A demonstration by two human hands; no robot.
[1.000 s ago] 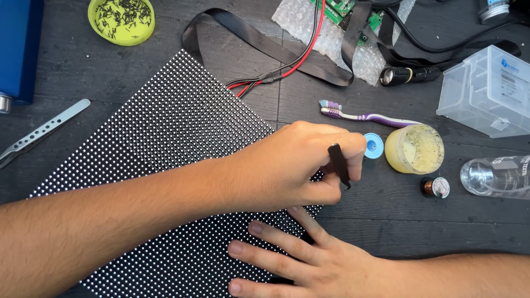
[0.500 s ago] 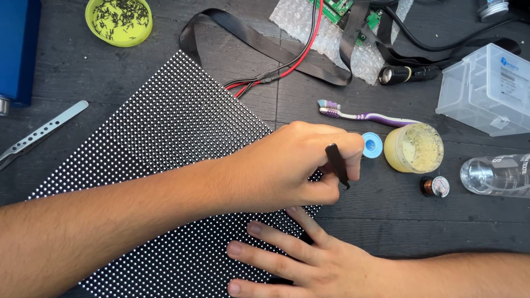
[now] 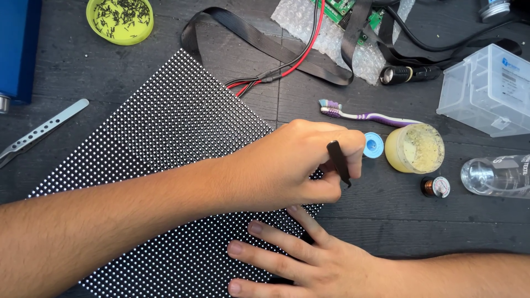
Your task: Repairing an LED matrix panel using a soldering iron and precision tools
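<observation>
A black LED matrix panel [image 3: 165, 143] covered in white dots lies diagonally on the dark wooden table. My left hand [image 3: 287, 165] reaches across it from the left and pinches a black tweezer-like tool [image 3: 338, 163] at the panel's right edge. The tool's tip points down to the panel. My right hand [image 3: 309, 265] comes in from the lower right. It rests flat on the panel's lower corner with its fingers spread, just below my left hand.
Right of the panel lie a toothbrush [image 3: 375, 117], a blue cap [image 3: 374, 145], a jar of yellowish paste [image 3: 415, 148], a small brown vial [image 3: 434, 186], a clear bottle [image 3: 497, 175] and a clear plastic box [image 3: 486, 88]. At the back are a ribbon cable [image 3: 265, 44] and a green dish [image 3: 120, 19]. Metal tweezers [image 3: 41, 132] lie at the left.
</observation>
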